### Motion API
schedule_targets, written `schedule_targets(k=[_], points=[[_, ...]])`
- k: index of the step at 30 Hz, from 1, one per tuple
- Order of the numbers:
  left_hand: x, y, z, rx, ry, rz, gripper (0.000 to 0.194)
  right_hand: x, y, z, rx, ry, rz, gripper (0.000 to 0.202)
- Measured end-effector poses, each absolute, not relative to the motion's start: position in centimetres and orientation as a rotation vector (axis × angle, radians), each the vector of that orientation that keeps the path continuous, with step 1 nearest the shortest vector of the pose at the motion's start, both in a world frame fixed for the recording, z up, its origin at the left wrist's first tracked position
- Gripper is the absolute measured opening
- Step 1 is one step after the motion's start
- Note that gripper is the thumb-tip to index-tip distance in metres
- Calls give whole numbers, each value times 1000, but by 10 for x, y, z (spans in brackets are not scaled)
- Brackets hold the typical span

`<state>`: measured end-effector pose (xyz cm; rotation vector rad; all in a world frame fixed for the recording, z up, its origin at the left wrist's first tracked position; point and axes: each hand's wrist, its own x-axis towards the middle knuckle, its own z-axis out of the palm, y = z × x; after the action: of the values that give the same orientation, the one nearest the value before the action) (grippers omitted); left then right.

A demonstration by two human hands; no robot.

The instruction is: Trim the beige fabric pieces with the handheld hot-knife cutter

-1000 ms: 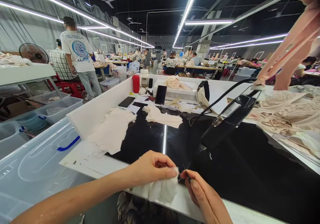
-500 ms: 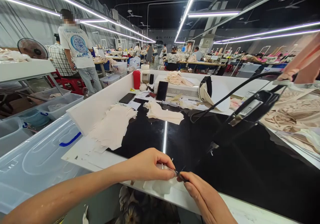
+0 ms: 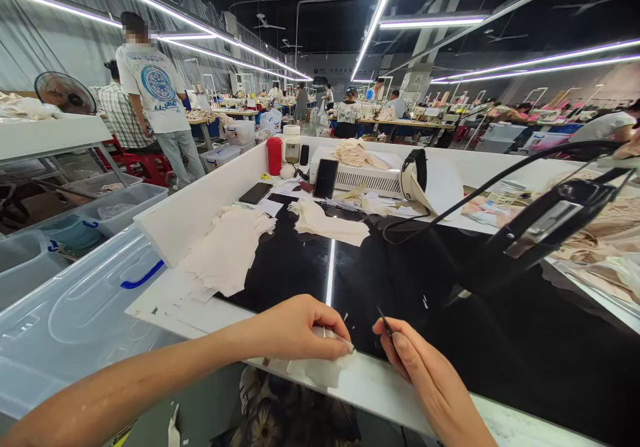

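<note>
Left grip (image 3: pixel 307 330), head view: thumb and fingers pinch pale cloth (image 3: pixel 320 371) over near edge of surface (image 3: pixel 505 347). Right grip (image 3: pixel 420 367): fingers pinch thin dark tool (image 3: pixel 385 322), tip apart from cloth. Progress, as we judge: one piece in hand, mid-work; pale stack (image 3: pixel 229 250) at left and loose pale piece (image 3: pixel 333 226) farther back lie out of our hands. Which are finished, which left, we cannot tell.
</note>
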<state>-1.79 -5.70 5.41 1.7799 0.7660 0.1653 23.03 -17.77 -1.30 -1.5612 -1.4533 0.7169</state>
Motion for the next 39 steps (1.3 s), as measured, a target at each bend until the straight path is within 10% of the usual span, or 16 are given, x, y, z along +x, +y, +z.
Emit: schedule_targets(k=[13,35,39], points=[[-39,-79,65,1687,653,-40,30,259,-177,-27,-1415,-1979,517,42],[-38,-58,51,1569,768,65,47,422,-168,-55,-2059,-1700,-499,86],[-33,-56,54,1530,775,138,52,395,-165,-59,-1861,-1790,-514,65]])
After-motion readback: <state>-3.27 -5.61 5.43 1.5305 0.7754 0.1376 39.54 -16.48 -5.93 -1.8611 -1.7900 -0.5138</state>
